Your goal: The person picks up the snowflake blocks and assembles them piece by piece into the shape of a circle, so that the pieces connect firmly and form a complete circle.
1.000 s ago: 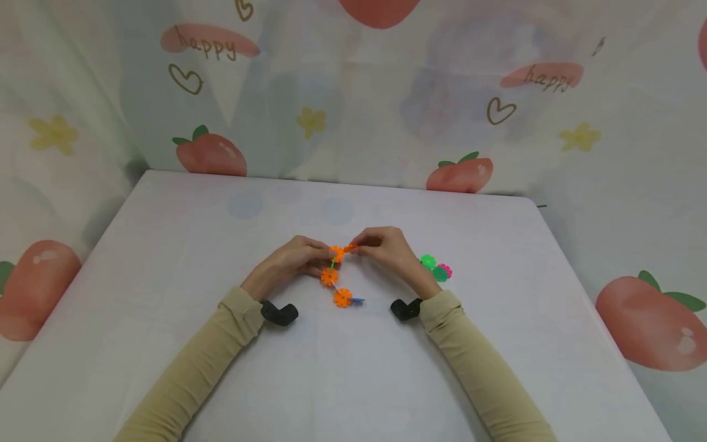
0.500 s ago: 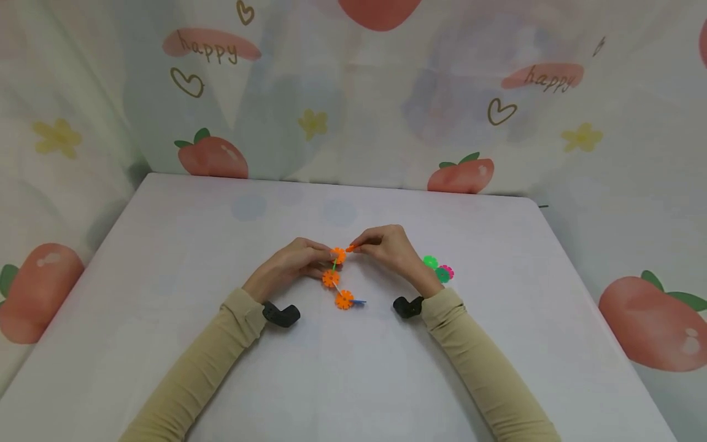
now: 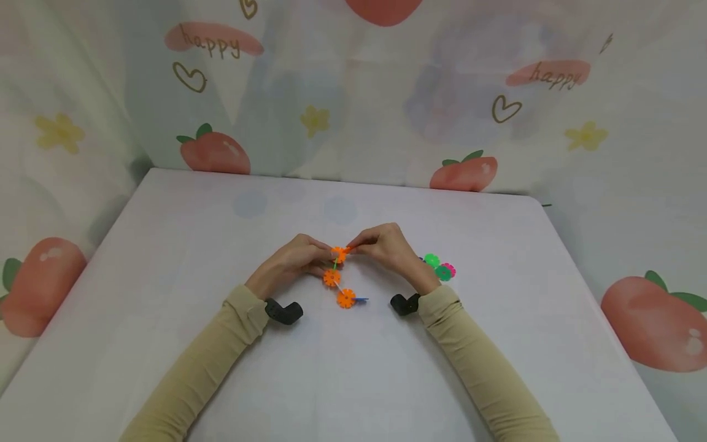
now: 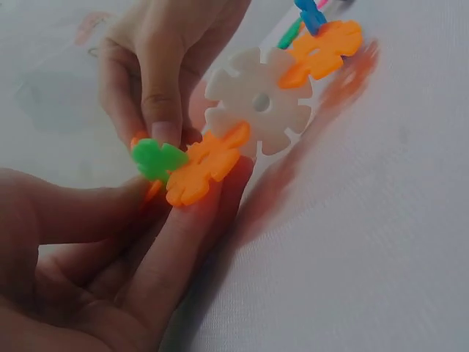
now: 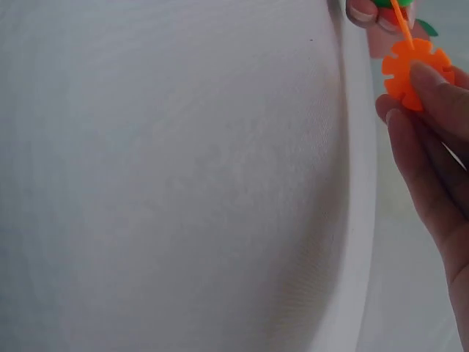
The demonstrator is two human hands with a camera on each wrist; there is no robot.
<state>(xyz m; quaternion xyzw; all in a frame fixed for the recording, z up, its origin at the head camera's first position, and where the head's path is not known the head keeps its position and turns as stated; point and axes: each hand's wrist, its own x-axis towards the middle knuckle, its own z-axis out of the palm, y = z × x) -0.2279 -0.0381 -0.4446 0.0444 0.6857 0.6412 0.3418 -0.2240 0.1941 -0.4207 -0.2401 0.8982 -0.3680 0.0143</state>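
Observation:
My left hand (image 3: 295, 258) grips the upper end of a chain of notched plastic snowflake discs, thumb and fingers around its top orange disc (image 3: 339, 255). Below it, a green disc (image 4: 154, 159) links to the middle orange disc (image 3: 331, 278). A white disc (image 4: 242, 84) joins that one to the lowest orange disc (image 3: 346, 299), from which a blue disc (image 3: 361, 299) sticks out. Thumb and fingertips of my right hand (image 3: 383, 247) pinch another orange disc (image 5: 400, 73). In the right wrist view its edge meets the top orange disc, seen edge-on.
Beyond my right wrist, a bright green disc (image 3: 431, 261), a darker green disc (image 3: 444, 272) and a pink disc (image 3: 452, 269) lie on the white table (image 3: 486, 356). A patterned curtain (image 3: 375, 92) surrounds the table's back and sides.
The orange disc in my right hand has moved slightly left, right up to the top orange disc of the chain. My left hand keeps its hold with little movement.

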